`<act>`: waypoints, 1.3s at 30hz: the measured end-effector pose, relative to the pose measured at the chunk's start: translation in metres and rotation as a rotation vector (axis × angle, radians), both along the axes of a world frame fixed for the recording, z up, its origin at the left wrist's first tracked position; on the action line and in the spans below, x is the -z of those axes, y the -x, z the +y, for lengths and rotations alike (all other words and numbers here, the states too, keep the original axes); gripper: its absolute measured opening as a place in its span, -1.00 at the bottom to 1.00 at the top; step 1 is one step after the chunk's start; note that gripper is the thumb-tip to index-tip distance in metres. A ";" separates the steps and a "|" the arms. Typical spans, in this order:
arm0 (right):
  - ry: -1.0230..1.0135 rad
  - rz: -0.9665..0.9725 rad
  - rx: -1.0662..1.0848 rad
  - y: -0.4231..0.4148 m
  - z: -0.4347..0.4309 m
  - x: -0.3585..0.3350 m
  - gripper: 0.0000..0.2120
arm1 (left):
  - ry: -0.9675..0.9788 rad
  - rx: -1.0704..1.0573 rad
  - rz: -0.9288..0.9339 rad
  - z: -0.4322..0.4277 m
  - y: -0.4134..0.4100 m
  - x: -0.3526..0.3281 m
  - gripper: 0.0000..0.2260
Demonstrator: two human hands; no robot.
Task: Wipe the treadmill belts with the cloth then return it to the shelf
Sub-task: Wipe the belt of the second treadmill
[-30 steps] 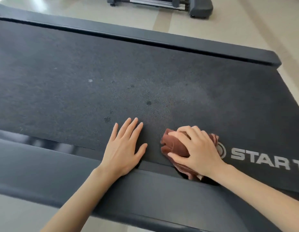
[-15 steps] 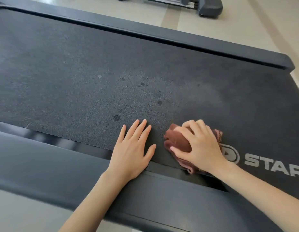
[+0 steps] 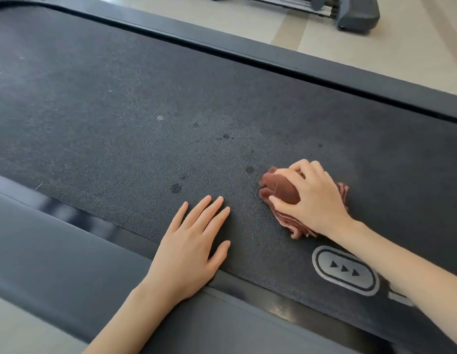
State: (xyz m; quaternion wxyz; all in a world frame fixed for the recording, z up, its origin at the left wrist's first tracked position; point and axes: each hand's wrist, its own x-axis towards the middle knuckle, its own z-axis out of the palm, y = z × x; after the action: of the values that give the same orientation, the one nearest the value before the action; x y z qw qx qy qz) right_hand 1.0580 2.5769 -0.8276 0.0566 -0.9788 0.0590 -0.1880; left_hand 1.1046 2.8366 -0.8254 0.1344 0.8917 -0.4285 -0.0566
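A dark textured treadmill belt (image 3: 120, 111) fills most of the view, with a few small dark spots (image 3: 175, 187) near its middle. My right hand (image 3: 311, 198) grips a bunched reddish-brown cloth (image 3: 279, 190) and holds it down on the belt, right of the spots. My left hand (image 3: 194, 241) lies flat on the belt's near edge, fingers straight, about a hand's width left of the cloth. A grey oval arrow logo (image 3: 345, 270) is printed on the belt beside my right forearm.
Smooth dark side rails run along the near edge (image 3: 68, 251) and the far edge (image 3: 273, 60) of the belt. Beyond the far rail lies pale flooring (image 3: 375, 60), with the base of another machine (image 3: 355, 14) at the top right.
My right hand has slid the cloth away from the near rail, further onto the belt, uncovering the arrow logo. My left hand stays flat in place. The view has shifted left.
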 end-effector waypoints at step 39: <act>-0.013 0.064 0.269 -0.126 0.024 -0.001 -0.51 | -0.196 -0.602 -0.020 0.065 -0.041 -0.003 -0.15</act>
State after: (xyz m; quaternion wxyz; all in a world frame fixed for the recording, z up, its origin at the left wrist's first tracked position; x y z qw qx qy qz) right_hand 1.1842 2.6011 -0.8269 0.0355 -0.9671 0.1929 -0.1620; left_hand 1.1456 2.9015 -0.8222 0.0543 0.9877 -0.1391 -0.0467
